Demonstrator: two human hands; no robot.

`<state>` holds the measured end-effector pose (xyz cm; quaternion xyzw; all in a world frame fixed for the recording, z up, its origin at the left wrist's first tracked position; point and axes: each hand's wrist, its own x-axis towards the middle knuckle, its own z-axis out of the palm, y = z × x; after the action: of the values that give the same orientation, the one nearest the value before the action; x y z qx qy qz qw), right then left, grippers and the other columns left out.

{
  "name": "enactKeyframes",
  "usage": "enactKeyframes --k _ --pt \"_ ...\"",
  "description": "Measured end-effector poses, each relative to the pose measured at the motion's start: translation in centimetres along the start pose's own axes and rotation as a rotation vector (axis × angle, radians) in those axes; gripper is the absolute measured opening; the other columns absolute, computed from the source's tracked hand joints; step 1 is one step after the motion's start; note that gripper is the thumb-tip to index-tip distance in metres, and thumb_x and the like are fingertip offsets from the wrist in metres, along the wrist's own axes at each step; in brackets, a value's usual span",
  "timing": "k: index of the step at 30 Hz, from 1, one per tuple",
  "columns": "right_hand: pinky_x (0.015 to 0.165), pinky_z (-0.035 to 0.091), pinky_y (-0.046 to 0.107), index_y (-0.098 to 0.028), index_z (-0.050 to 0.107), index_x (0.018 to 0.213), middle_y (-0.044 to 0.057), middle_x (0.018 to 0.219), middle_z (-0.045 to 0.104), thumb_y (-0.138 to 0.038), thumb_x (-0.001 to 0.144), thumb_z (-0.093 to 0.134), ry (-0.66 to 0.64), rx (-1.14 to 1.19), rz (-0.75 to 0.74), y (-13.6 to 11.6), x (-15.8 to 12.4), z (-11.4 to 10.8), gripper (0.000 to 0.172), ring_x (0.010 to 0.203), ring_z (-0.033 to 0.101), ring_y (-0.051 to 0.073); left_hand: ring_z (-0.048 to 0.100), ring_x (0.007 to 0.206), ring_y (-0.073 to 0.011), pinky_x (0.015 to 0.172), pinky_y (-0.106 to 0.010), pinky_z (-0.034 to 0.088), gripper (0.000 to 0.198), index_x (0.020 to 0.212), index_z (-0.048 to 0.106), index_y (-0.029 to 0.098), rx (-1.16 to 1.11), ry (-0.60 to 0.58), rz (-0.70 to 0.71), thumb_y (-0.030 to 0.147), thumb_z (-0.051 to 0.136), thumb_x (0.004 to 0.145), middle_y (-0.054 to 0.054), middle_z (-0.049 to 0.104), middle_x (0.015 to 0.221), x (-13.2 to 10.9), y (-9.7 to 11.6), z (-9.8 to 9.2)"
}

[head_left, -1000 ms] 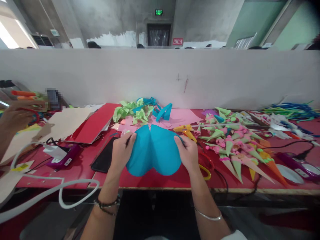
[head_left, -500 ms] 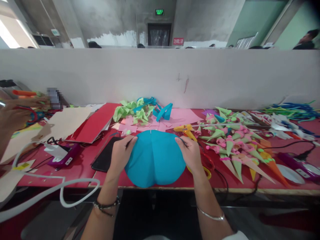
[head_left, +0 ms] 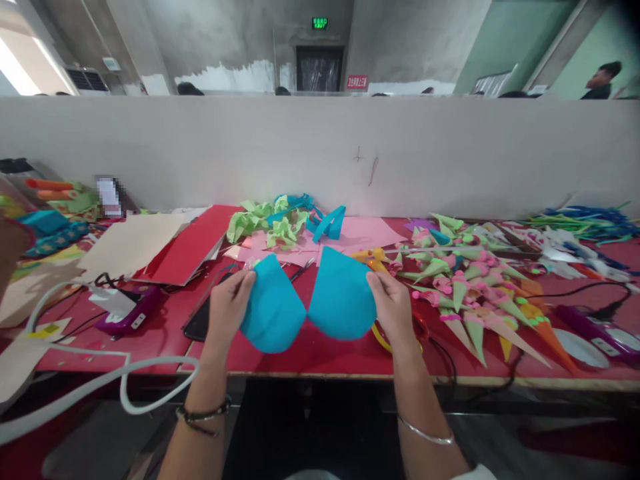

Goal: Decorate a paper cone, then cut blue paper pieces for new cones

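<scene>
My left hand [head_left: 231, 303] pinches the outer edge of a blue half-disc [head_left: 274, 305] of felt or paper. My right hand [head_left: 390, 300] grips a second blue half-disc [head_left: 345, 293] in the same way. The two halves spread apart at the top in a V and meet at one point between my hands; whether they are still joined there I cannot tell. Both are held above the red tabletop [head_left: 320, 363]. Behind my left hand a black phone-like slab [head_left: 197, 320] lies partly covered. Yellow-handled scissors [head_left: 383, 340] lie beside my right hand.
A yellow glue gun [head_left: 369, 256] lies behind the right half. To the right spreads a pile of green and pink cones [head_left: 457, 287]. Pink sheets [head_left: 367, 233] and green scraps [head_left: 250, 223] sit at the back. A white cable [head_left: 125, 370] loops at left, near a purple power strip [head_left: 125, 317].
The blue disc, whole except for a small slit at its top, has come apart down the middle into two halves. My hands have moved slightly outward. Another person's hand at left has mostly withdrawn.
</scene>
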<state>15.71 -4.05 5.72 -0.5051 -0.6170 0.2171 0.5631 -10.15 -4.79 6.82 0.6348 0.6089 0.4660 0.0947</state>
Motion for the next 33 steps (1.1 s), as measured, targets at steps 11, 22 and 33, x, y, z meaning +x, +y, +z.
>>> enactKeyframes --k 11,22,33 --pt "0.068 0.046 0.029 -0.018 0.057 0.099 0.004 0.089 0.063 -0.036 0.069 0.06 -0.392 0.196 0.156 0.8 -1.1 0.8 0.035 0.08 0.057 0.02 0.046 0.057 -0.0114 0.052 -0.02 0.037 0.029 0.077 0.057 0.016 -0.123 -0.002 -0.136 0.041 0.043 0.079 0.002 0.052 0.061 -0.4 -1.6 0.0" --pt "0.067 0.049 0.032 -0.016 0.065 0.081 0.005 0.081 0.068 -0.042 0.065 0.065 -0.278 0.536 0.46 1.2 -1.4 1.9 0.031 0.072 0.061 0.02 0.051 0.108 -0.0228 0.095 -0.035 0.036 0.047 0.11 0.055 0.017 -0.313 -0.379 -0.105 0.034 0.061 0.067 -0.008 0.058 0.115 -4.2 -2.8 1.1" --pt "0.081 0.046 0.035 -0.021 0.059 0.102 0.004 0.101 0.065 -0.034 0.064 0.067 -0.378 0.538 0.372 2.2 -1.7 2.1 0.041 0.088 0.06 0.02 0.049 0.051 -0.0131 0.049 -0.022 0.04 0.032 0.079 0.057 0.015 -0.104 -0.042 -0.145 0.042 0.041 0.079 0.001 0.056 0.055 -3.2 -1.2 0.2"
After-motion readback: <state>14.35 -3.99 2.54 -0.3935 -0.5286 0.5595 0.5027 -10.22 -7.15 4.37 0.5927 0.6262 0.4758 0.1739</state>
